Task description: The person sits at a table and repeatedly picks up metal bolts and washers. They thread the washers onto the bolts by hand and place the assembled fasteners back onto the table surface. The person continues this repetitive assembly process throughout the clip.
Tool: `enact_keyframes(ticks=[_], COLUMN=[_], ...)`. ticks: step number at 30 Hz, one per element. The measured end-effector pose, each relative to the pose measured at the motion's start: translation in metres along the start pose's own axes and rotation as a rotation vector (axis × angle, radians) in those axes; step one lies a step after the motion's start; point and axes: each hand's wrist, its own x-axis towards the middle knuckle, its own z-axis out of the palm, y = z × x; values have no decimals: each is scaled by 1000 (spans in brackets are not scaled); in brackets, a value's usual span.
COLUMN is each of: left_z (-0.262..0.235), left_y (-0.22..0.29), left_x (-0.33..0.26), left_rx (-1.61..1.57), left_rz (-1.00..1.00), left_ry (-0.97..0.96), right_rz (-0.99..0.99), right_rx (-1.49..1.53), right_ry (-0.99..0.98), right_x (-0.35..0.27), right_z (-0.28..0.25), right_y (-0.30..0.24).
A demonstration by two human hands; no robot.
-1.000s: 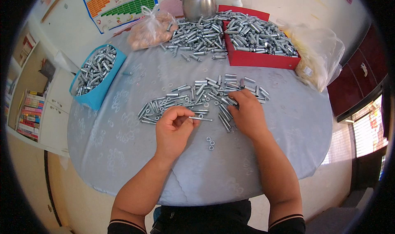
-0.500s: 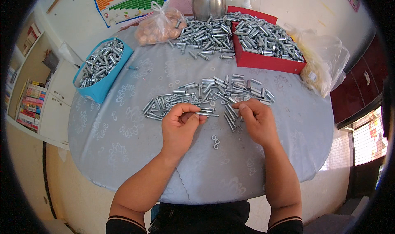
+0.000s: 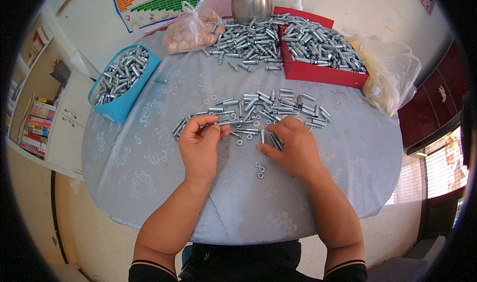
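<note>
Between the thumb and fingertips of my left hand (image 3: 199, 145) a slim metal bolt (image 3: 225, 123) is pinched, its end pointing right over the pile. My right hand (image 3: 290, 145) hovers palm down at the pile's near right side, thumb and forefinger apart around a short metal sleeve (image 3: 263, 136). Whether they touch it I cannot tell. Other bolts (image 3: 276, 142) lie partly under this hand. Loose sleeves, bolts and washers form a spread pile (image 3: 248, 105) beyond both hands. A hex nut (image 3: 239, 142) lies beside the left fingertips, and three nuts (image 3: 261, 169) sit together nearer me.
A blue bin (image 3: 124, 96) full of expansion bolts stands at the left. At the back are a heap of bolts (image 3: 248, 43), a full red box (image 3: 323, 76), a bag of round brownish things (image 3: 194, 34) and a steel pot (image 3: 252, 4). Another clear bag (image 3: 390, 76) sits far right.
My left hand has moved left and a little up with the bolt. My right hand has shifted left, its thumb and forefinger spreading. A nut and washer near the left fingertips now show.
</note>
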Motion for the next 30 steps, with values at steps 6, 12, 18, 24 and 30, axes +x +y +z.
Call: enact_keyframes(ticks=[6,12,18,24,30], left_z=[1,2,4,4,4], left_y=[-2,-4,-4,-7,-9], left_x=[-2,-5,-7,-9,-10], left_rx=[9,-3,7,11,22], left_rz=[-4,-2,-16,-20,-22], left_ry=[-46,-71,-97,-148,-193], right_rz=[72,73,339,550,519], right_rx=[-57,-62,600,1101,1134], right_ry=[-69,-48,63,17,-15], right_x=[0,-2,-3,-1,-1], right_z=[11,13,8,-3,0], right_y=[-1,-4,7,2,-7])
